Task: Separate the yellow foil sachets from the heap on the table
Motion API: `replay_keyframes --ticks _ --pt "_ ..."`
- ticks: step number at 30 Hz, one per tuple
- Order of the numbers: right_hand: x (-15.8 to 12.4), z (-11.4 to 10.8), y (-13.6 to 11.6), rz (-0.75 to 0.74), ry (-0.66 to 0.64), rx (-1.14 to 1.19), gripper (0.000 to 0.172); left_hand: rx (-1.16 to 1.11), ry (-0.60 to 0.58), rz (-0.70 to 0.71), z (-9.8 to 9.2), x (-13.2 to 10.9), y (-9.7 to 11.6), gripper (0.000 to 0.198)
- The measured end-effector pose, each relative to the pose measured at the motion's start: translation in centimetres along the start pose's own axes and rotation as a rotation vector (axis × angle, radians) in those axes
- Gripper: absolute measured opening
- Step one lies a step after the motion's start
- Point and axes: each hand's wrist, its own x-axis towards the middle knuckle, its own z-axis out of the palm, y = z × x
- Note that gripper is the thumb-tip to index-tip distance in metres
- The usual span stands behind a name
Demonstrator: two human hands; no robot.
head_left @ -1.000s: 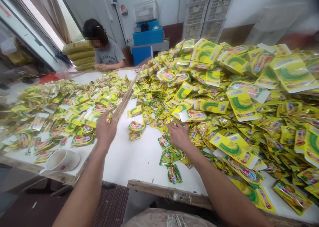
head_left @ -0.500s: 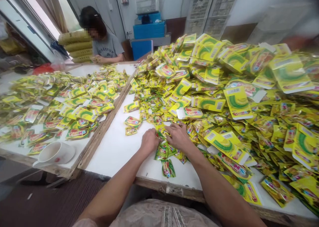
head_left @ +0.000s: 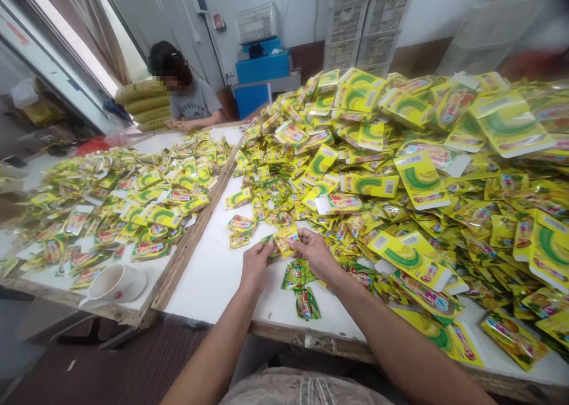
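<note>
Head camera: our right hand (head_left: 316, 254) pinches a yellow packet (head_left: 285, 241), our left hand (head_left: 256, 267) a green packet (head_left: 272, 250), over the white tabletop (head_left: 217, 274). A packet heap (head_left: 368, 184) rises rightward; left, past a wooden strip (head_left: 189, 245), lie another pile (head_left: 149, 212) and a white cup (head_left: 118, 285). Blue boxes (head_left: 262, 67) and stacked crates (head_left: 344, 22) stand beyond.

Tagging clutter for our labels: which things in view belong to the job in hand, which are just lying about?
In the job:
- yellow packet, in the right hand
- green packet, at the left hand
- packet heap, probably

Apparently just about:
- white mug
- stacked crates
- blue box
</note>
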Motion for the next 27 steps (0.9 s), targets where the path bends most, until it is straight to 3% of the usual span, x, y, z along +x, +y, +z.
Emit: replay_keyframes --ticks 4,9,12,14,16,18,20,21,24,27 --pt "-0.1 0.5 0.9 -0.022 0.038 0.006 0.032 -0.093 -0.101 -0.003 0.8 -1.0 0.3 0.038" --pt "-0.1 0.1 1.2 -0.135 0.026 -0.151 0.026 -0.071 -0.116 0.042 1.1 -0.7 -0.1 0.039" --pt "0.0 -0.3 1.0 -0.138 -0.027 -0.222 0.027 0.066 -0.189 0.077 0.6 0.3 0.6 0.039" --pt "0.1 -0.6 0.7 -0.154 0.006 -0.271 0.028 0.258 -0.212 0.129 -0.1 1.4 2.3 0.044" --pt "0.2 -0.9 0.4 -0.19 0.095 -0.343 0.029 0.557 -0.097 0.206 -1.2 2.9 4.6 0.048" --pt "0.3 -1.1 0.3 -0.212 0.161 -0.441 0.032 0.939 0.177 0.254 -2.4 4.8 6.7 0.054" --pt "0.3 -1.0 0.3 -0.209 0.144 -0.543 0.033 1.261 0.408 0.203 -3.2 6.7 7.9 0.066" --pt "0.2 -0.9 0.4 -0.206 0.116 -0.582 0.033 1.364 0.455 0.158 -3.3 7.6 8.1 0.072" --pt "0.1 -0.6 0.6 -0.205 0.032 -0.653 0.033 1.481 0.365 0.104 -2.9 8.8 6.9 0.068" --pt "0.1 -0.9 0.5 -0.19 0.05 -0.679 0.031 1.493 0.137 0.225 -2.2 7.7 5.2 0.048"
